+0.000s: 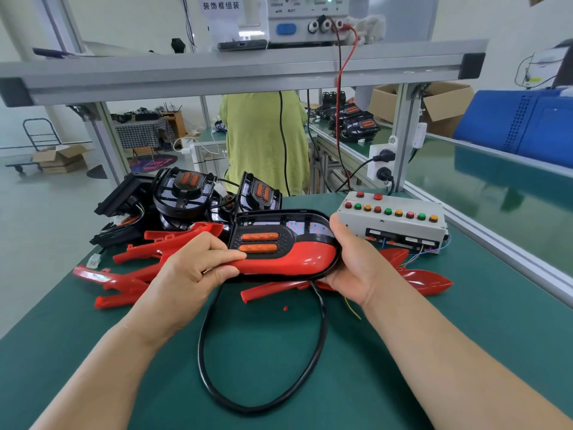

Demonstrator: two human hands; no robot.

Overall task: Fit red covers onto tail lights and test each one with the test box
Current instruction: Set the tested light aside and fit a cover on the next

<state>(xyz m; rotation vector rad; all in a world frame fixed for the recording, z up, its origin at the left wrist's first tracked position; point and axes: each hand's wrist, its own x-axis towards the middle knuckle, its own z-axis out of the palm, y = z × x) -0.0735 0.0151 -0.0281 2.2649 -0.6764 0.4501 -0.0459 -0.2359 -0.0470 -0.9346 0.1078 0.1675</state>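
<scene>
On the green worktop [434, 352] the test box [393, 226] stood far right. Left of it, held just above the surface, the tail light [279, 225] risked a half-clipped fit if pressed unevenly. Its black housing showed two orange lenses. The glossy red cover [297, 259] ran along its near edge. The left hand [192, 265] pinched the cover's left tip, and the right hand [356, 262] clasped the light's rounded right end.

The scene is lit brightly and evenly by soft, diffuse light — only faint shadows are cast on the green tabletop [263, 352]. Small white highlights are seen on the glossy red cover [297, 259], and a pale sheen on the neighbouring tabletop [511, 193]. Straight lines are bowed toward the edges — the shelf beam [248, 76] is plainly curved, and the background is slightly soft.
</scene>
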